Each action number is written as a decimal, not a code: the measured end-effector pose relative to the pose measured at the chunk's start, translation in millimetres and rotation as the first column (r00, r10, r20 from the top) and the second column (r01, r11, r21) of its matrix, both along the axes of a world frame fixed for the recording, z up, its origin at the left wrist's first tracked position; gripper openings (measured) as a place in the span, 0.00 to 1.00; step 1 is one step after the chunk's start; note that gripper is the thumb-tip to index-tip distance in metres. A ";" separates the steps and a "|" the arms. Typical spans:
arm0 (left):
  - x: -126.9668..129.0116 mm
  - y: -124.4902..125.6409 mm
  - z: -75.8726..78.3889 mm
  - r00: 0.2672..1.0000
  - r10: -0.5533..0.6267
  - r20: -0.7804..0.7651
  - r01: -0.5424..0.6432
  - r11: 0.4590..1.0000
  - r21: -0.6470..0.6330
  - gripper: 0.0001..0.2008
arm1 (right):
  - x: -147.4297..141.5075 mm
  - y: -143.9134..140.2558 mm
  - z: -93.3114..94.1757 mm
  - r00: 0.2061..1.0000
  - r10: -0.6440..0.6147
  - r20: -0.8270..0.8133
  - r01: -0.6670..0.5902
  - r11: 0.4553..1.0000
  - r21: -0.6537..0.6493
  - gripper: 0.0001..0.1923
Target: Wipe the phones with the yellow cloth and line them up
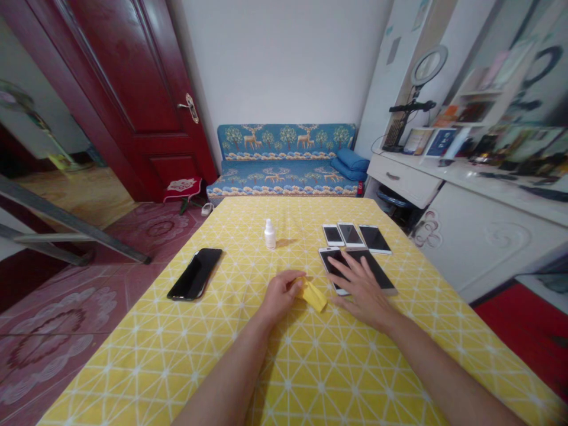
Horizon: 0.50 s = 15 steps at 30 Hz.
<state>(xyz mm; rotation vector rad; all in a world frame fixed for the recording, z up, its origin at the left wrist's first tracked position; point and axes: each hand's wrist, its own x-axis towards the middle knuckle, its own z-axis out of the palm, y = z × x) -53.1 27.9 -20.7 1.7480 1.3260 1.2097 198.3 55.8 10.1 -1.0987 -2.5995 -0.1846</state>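
Note:
My left hand [282, 293] is closed on a small yellow cloth [313, 295], which hangs out to the right of the fingers near the tabletop. My right hand [360, 288] lies with its fingers spread over a white-framed smartphone [329, 258] and part of a larger dark-screened phone [378, 271] beside it. The hand hides much of both. Just behind them lie a small white phone [332, 235], another white phone [350, 234] and a wider dark-screened one [375, 238]. A white spray bottle [270, 235] stands upright beyond my left hand.
A black smartphone [195, 274] lies on the left of the table, which has a yellow patterned tablecloth [213, 361]. Past the far edge is a blue sofa [284, 171]. A white cabinet [497, 231] stands to the right, and a metal frame [80, 225] on the left.

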 end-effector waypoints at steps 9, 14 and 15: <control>-0.2 -1.3 2.4 1.000 -0.006 0.003 0.007 1.000 -0.014 0.14 | -23.3 10.5 -24.0 0.997 -0.070 0.042 0.077 0.972 -0.221 0.30; -0.3 -0.4 0.2 0.999 -0.011 0.039 0.012 1.000 -0.019 0.14 | -25.5 10.5 -21.6 0.994 -0.111 0.024 0.113 0.967 -0.230 0.30; -0.2 -0.3 0.0 0.999 -0.015 0.049 0.016 1.000 -0.020 0.14 | -26.8 10.5 -21.0 0.992 -0.124 0.017 0.125 0.964 -0.237 0.30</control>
